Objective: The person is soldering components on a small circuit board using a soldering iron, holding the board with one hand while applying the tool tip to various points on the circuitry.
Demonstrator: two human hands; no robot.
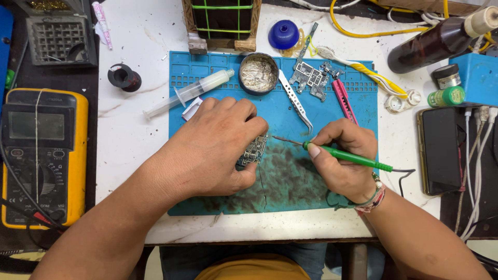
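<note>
While left hand [218, 145] pins circuit board [253, 151], right hand [340, 155] grips soldering iron [342, 154] (green-handled).

Green-handled soldering iron [346, 156], circuit board [253, 150] (small)

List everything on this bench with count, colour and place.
circuit board: 1, dark, under left fingers on mat
soldering iron: 1, green, in right hand
mat: 1, blue, centre
second board: 1, grey, mat top
tweezers: 1, silver, mat centre
tin: 1, round grey, mat top
syringe: 1, clear, mat's left edge
multimeter: 1, yellow, far left
phone: 1, black, right
bottle: 1, brown, top right
left hand: 1
right hand: 1
</note>
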